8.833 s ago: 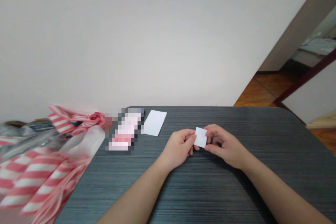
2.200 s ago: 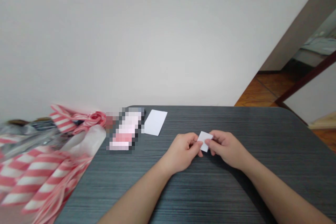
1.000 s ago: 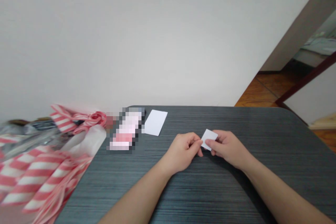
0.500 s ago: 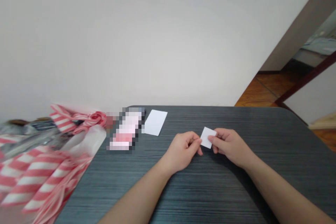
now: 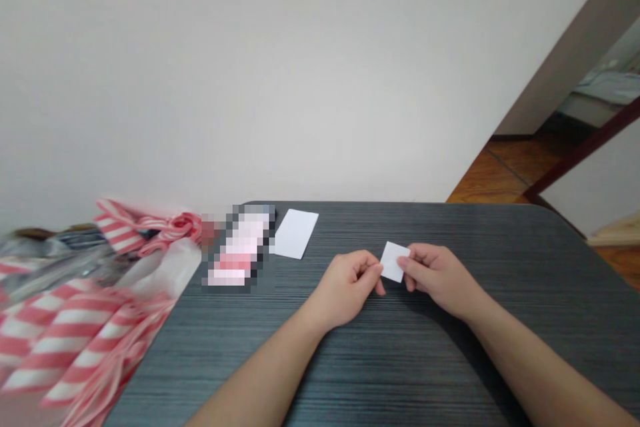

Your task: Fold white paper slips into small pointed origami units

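A small white square of paper (image 5: 393,261) is held up over the dark table, tilted, with one corner pointing up. My right hand (image 5: 431,273) pinches its right side, thumb on the near face and fingers behind. At its left corner are the thumb and forefinger of my left hand (image 5: 353,285), pressed together on the edge. Whether the square is folded or a single layer, I cannot tell. Left of both hands, a larger white sheet of paper (image 5: 296,233) lies flat on the table.
The dark wood-grain table (image 5: 380,373) stands against a pale wall (image 5: 320,80). On its left lies a pixelated phone-shaped object (image 5: 243,247). Red-and-white striped fabric (image 5: 75,330) and clear plastic are heaped beyond the left edge. Wooden floor (image 5: 480,177) shows at right.
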